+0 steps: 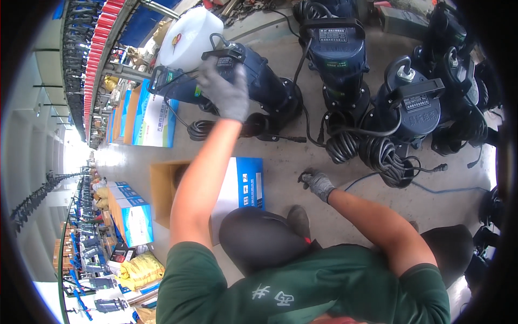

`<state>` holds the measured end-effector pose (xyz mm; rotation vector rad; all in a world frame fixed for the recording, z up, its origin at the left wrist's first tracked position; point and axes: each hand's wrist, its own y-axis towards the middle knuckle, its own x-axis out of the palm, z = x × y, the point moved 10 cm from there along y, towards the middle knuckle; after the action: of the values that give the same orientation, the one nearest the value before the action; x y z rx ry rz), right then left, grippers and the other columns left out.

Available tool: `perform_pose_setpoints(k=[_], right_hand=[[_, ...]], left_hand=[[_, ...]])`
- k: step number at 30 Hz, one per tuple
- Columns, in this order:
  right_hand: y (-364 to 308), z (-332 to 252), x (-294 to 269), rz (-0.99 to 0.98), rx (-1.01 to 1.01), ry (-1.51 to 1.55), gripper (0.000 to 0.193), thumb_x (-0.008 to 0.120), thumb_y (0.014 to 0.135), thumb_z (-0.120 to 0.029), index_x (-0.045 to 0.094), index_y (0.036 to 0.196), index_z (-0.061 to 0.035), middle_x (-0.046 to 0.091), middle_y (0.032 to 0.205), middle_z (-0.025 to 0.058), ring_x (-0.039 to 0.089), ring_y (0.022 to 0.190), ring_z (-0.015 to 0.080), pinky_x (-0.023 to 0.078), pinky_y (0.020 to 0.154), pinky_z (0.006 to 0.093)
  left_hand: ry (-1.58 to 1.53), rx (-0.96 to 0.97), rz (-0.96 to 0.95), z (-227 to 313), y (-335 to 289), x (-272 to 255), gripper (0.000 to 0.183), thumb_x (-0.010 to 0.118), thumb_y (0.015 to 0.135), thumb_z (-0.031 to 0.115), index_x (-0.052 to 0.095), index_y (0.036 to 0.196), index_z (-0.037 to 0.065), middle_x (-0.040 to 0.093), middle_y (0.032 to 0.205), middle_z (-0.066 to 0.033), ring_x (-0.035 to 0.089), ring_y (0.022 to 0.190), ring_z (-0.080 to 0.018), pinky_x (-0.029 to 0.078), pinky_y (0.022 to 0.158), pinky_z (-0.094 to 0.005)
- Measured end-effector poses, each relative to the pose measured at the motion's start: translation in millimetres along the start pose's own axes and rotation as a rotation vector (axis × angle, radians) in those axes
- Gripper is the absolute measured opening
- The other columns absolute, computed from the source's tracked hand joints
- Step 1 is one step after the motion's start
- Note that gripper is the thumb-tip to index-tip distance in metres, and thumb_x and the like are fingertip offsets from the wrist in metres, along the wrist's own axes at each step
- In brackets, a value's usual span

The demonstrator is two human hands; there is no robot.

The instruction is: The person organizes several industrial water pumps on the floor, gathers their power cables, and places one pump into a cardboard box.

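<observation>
My left hand, in a grey glove, is at the handle of a dark blue submersible pump at the upper left. Its fingers are spread and slightly blurred, so I cannot tell whether they touch the handle. A second pump reaches out to the left, partly behind that hand. My right hand, also gloved, is low over the floor right of the opened carton. Its fingers curl in around dark tips, and whatever they may hold is hidden. Coiled black cable lies below the left pumps.
Several more pumps stand on the right, among them one with a lifting hook and one upright pump. Cable coils lie on the floor before them. A white plastic drum is at the upper left, with blue-white cartons below.
</observation>
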<state>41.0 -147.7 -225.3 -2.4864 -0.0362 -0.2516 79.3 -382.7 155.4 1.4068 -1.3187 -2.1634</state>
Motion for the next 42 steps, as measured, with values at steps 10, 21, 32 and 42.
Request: perform_pose_setpoints(k=[10,21,32,42], right_hand=[[6.4,6.1,7.4,-0.181,-0.053,-0.122,0.024,0.052,0.090,-0.024,0.066,0.095,-0.0045,0.065,0.075,0.0058,0.060,0.066,0.0131,0.046,0.056,0.0285],[10.5,43.6,10.0,-0.313,-0.194,-0.182,0.027,0.056,0.091,-0.022,0.061,0.103,0.0012,0.065,0.088,0.0106,0.064,0.075,0.0170,0.054,0.070,0.0326],[-4.2,27.5,18.5,-0.472,-0.183,-0.554,0.044,0.060,0.090,-0.019,0.052,0.133,-0.0158,0.046,0.143,0.0044,0.050,0.123,0.0209,0.045,0.100,0.0394],[-2.5,42.7,9.9,-0.250,0.018,-0.130,0.025,0.057,0.089,-0.024,0.064,0.098,-0.0019,0.066,0.082,0.0051,0.064,0.068,0.0144,0.048,0.059,0.0295]], left_hand=[[0.096,-0.320,-0.127,-45.7,49.9,76.9,0.062,0.076,0.072,0.038,0.053,0.118,0.002,0.045,0.135,-0.0277,0.043,0.126,-0.0404,0.039,0.104,-0.0442],[-0.088,-0.536,-0.229,-279.1,88.6,109.8,0.065,0.068,0.079,0.048,0.061,0.106,-0.010,0.065,0.104,-0.0250,0.062,0.098,-0.0357,0.046,0.088,-0.0393],[-0.154,-0.074,-0.505,-268.8,51.6,60.5,0.063,0.048,0.097,0.050,0.046,0.130,-0.004,0.058,0.118,-0.0208,0.053,0.113,-0.0317,0.038,0.099,-0.0393],[0.492,-0.033,-0.662,-138.3,22.9,17.3,0.057,0.042,0.093,0.059,0.056,0.113,0.007,0.066,0.092,-0.0244,0.063,0.090,-0.0421,0.048,0.078,-0.0508]])
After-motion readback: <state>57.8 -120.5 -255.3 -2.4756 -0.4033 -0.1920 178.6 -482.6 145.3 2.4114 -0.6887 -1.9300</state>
